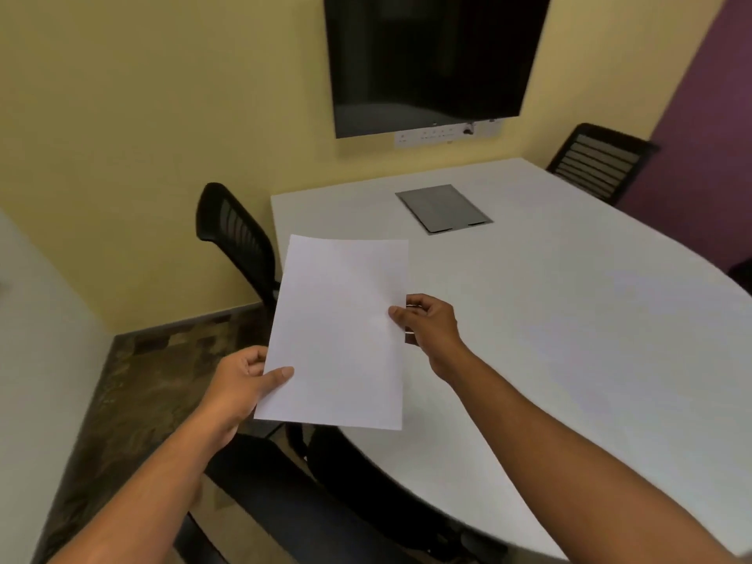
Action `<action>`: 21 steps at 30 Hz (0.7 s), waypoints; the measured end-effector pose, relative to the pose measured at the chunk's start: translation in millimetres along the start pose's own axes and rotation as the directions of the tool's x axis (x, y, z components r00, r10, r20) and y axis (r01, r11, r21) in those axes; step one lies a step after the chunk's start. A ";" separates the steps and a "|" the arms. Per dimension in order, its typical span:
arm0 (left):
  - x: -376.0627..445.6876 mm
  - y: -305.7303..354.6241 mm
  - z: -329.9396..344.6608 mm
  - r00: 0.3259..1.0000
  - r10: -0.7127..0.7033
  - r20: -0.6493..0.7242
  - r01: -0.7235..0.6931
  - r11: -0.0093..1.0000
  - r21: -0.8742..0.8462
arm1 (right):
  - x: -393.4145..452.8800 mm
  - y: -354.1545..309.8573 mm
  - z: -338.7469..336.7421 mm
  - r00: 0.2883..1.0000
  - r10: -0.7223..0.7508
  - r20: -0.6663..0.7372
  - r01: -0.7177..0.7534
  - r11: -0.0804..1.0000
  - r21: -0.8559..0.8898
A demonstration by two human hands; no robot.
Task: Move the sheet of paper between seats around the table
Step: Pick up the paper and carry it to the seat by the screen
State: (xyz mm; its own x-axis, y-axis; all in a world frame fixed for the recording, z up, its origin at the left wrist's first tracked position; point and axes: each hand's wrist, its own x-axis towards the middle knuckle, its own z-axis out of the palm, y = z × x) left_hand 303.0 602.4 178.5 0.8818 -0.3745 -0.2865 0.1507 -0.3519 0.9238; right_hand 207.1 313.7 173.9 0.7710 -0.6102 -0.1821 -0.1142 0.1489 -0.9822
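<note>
A blank white sheet of paper [339,331] is held in the air over the left edge of the white table [569,339]. My left hand [242,384] pinches its lower left edge, thumb on top. My right hand [427,327] pinches the right edge about halfway up, with the other fingers curled behind the sheet. Part of the sheet overhangs the floor beside the table.
A black mesh chair [236,238] stands at the table's left side, another black chair [598,164] at the far right corner. A grey cable hatch [443,209] sits in the tabletop. A dark screen [431,59] hangs on the yellow wall. Below me is a black chair seat [293,490].
</note>
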 end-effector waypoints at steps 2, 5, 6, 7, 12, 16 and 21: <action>4.0 -1.4 -21.0 0.999 0.031 0.041 -0.031 0.999 -0.011 | -17.2 -2.7 17.5 0.998 -0.009 -0.069 0.009 1.000 0.007; 4.7 -1.2 -53.9 0.993 0.067 0.096 -0.066 0.998 -0.015 | -40.6 -7.1 47.5 0.990 -0.014 -0.142 0.019 0.999 0.032; 6.1 0.1 -59.6 0.991 0.079 0.109 -0.078 0.997 -0.014 | -45.4 -9.0 52.7 0.988 -0.018 -0.151 0.024 0.999 0.038; 5.6 2.3 -69.7 0.989 0.085 0.118 -0.085 0.996 -0.004 | -51.1 -9.2 61.2 0.986 -0.024 -0.163 0.031 0.999 0.040; 14.5 6.5 -105.8 0.979 0.112 0.170 -0.112 0.994 -0.012 | -66.1 -17.8 95.2 0.977 -0.042 -0.211 0.051 0.998 0.037; 33.1 6.4 -117.3 0.967 0.124 0.225 -0.122 0.992 -0.022 | -60.6 -20.9 108.6 0.965 -0.062 -0.255 0.073 0.997 0.035; 69.3 2.0 -122.4 0.956 0.125 0.267 -0.117 0.992 -0.045 | -42.4 -16.9 121.8 0.948 -0.071 -0.310 0.090 0.995 0.046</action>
State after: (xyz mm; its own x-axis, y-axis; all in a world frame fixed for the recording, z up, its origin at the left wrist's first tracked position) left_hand 419.1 680.8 191.5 0.7424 -0.6308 -0.2258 0.0661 -0.2664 0.9616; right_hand 252.6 431.8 203.7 0.5453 -0.8301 -0.1165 -0.0152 0.1292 -0.9915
